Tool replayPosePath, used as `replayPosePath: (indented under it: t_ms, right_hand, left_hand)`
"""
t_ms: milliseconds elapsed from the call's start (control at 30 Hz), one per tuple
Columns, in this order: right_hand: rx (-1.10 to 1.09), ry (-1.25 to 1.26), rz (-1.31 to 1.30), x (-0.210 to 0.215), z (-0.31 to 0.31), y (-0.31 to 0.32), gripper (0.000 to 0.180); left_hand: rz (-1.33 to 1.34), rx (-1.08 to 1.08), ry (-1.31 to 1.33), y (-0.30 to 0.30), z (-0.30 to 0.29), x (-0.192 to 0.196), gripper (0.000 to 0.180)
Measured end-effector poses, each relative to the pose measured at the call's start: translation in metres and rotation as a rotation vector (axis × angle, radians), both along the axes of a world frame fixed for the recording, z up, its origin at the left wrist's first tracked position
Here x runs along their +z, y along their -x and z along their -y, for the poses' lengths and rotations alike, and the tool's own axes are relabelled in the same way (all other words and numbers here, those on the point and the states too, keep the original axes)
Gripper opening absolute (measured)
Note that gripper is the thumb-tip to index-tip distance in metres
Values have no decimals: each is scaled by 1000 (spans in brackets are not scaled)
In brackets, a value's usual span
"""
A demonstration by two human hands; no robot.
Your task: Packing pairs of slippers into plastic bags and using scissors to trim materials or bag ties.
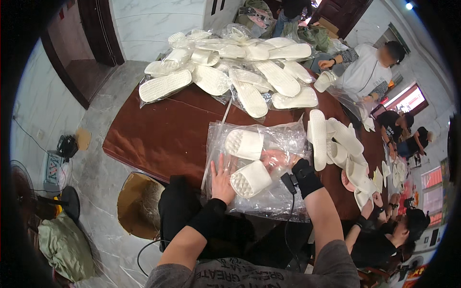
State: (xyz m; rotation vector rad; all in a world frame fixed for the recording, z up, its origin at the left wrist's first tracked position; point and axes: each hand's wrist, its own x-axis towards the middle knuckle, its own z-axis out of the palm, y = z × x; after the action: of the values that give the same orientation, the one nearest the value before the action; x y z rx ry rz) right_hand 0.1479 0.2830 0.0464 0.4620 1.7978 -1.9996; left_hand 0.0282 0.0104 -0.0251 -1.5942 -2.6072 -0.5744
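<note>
A pair of white slide slippers with quilted straps lies in front of me, one slipper [246,144] farther away and the other [251,179] nearer. They are in or under a clear plastic bag [288,199] spread on the brown table. My left hand [222,181] lies open on the bag's left part, its fingers spread beside the nearer slipper. My right hand [278,161] reaches in from the right between the two slippers, with plastic around it. Its fingertips are partly hidden by the slippers and film, so its grip is unclear.
Bagged white slippers [249,98] are heaped at the table's [158,129] far side. Loose slippers [343,144] stack on the right. A cardboard box [139,206] stands on the floor at left. Co-workers [367,72] work along the table's right side. A cable [290,216] hangs from my right wrist.
</note>
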Motion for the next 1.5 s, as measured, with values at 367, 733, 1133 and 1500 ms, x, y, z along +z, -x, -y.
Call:
replayPosePath:
  t_ms: [367,733,1133,1500]
  right_hand:
    - [-432,244,-54,6,50,-43,41]
    - [-476,-352,-267,-76,49,-63,31]
    - [-591,-813,-102,-63,43,-122,33]
    - [-669,-512,-78,14,120,-73,29]
  left_hand:
    - [-21,49,-52,3,2,-15,55]
    - [407,-67,-167,32,2,51,50]
    - [84,-60,-182,17,0,3,53]
    - [505,309,-614,54,34,30,21]
